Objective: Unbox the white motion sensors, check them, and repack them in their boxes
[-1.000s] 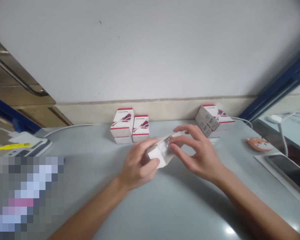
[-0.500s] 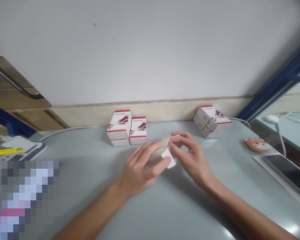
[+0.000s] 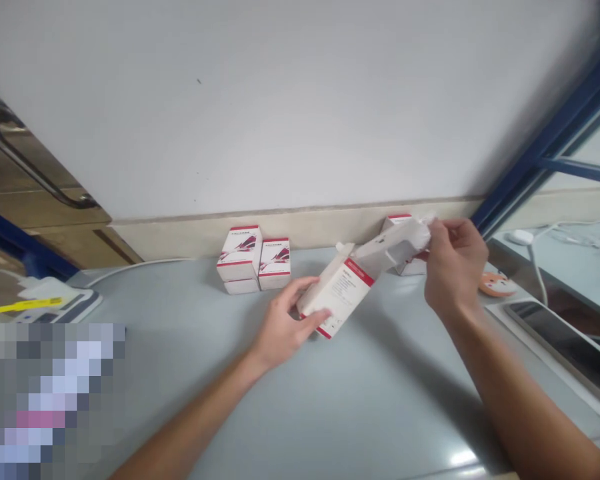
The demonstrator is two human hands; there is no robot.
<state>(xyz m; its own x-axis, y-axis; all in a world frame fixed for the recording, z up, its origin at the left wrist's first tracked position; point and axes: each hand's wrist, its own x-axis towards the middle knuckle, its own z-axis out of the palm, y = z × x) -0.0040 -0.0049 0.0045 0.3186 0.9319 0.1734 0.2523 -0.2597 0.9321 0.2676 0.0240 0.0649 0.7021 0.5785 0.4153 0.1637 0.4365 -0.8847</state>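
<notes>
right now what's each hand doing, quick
left hand: holding the lower end of a white red-trimmed carton
right hand: closed on the carton's white far end

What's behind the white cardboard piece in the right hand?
A stack of white, red-edged boxes stands behind the white cardboard piece; the piece and right hand hide most of it, including its labels.

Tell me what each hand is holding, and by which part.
The left hand holds a white red-trimmed carton by its lower end. The right hand grips the far end of the white inner piece extending from it.
</notes>
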